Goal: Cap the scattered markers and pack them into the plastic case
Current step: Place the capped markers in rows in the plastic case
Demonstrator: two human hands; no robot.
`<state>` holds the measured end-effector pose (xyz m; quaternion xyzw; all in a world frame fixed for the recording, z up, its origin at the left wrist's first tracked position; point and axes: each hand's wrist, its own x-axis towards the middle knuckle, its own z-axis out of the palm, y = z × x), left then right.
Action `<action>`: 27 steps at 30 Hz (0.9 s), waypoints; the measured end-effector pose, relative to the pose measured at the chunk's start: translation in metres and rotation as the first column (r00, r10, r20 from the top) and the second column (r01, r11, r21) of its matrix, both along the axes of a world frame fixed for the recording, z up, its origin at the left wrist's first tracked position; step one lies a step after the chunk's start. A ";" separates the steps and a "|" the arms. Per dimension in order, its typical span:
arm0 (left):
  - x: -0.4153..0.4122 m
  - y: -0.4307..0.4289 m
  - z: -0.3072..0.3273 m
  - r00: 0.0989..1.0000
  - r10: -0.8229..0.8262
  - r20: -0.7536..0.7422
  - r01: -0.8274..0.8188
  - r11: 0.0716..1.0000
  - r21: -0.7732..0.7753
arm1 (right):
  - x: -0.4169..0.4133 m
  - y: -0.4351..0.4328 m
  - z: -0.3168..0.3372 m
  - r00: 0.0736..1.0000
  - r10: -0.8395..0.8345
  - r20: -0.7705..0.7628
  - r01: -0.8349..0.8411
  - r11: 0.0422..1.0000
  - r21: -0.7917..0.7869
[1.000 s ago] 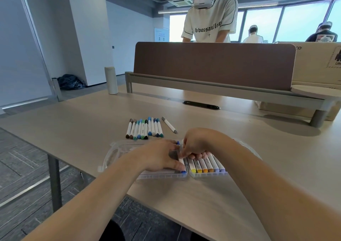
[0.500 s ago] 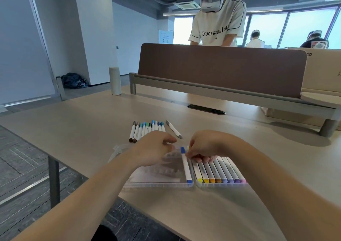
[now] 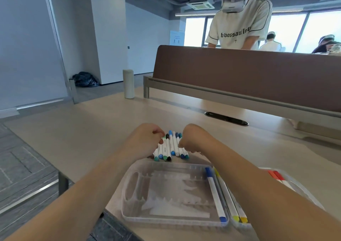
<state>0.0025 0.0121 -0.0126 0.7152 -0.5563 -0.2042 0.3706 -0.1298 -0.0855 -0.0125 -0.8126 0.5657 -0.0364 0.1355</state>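
Observation:
A row of several capped markers [image 3: 171, 146] with blue, green and black caps lies on the table beyond the case. My left hand [image 3: 145, 139] curls against the row's left side, and my right hand [image 3: 193, 139] curls over its right side, so the bunch sits between them. The clear plastic case [image 3: 166, 220] lies open near the table's front edge. One blue marker [image 3: 215, 194] lies at the right of its left half. The right half holds yellow markers [image 3: 230, 204] and red markers [image 3: 276, 176], mostly hidden under my right forearm.
A white cylinder bottle [image 3: 128, 84] stands at the far left of the table. A brown divider panel [image 3: 239, 71] runs along the back, with a person standing behind it. A black cable slot [image 3: 226, 118] sits before the panel. The table's left edge drops to the floor.
Both hands left the case and reached forward to the row of loose markers. The blue marker now lies in the left half of the case. My view has moved closer.

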 end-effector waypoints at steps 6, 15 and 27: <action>0.012 -0.010 -0.001 1.000 0.003 -0.028 -0.003 1.000 -0.001 | 0.028 -0.014 0.000 0.996 -0.030 -0.083 0.028 0.999 -0.026; 0.013 -0.019 -0.007 0.999 -0.025 -0.033 0.025 1.000 0.011 | 0.036 -0.025 -0.005 0.990 -0.068 -0.124 0.064 0.997 -0.035; -0.003 -0.021 -0.006 0.999 -0.032 0.030 0.030 0.998 0.049 | 0.033 -0.028 -0.010 0.965 -0.064 -0.253 0.067 0.998 0.003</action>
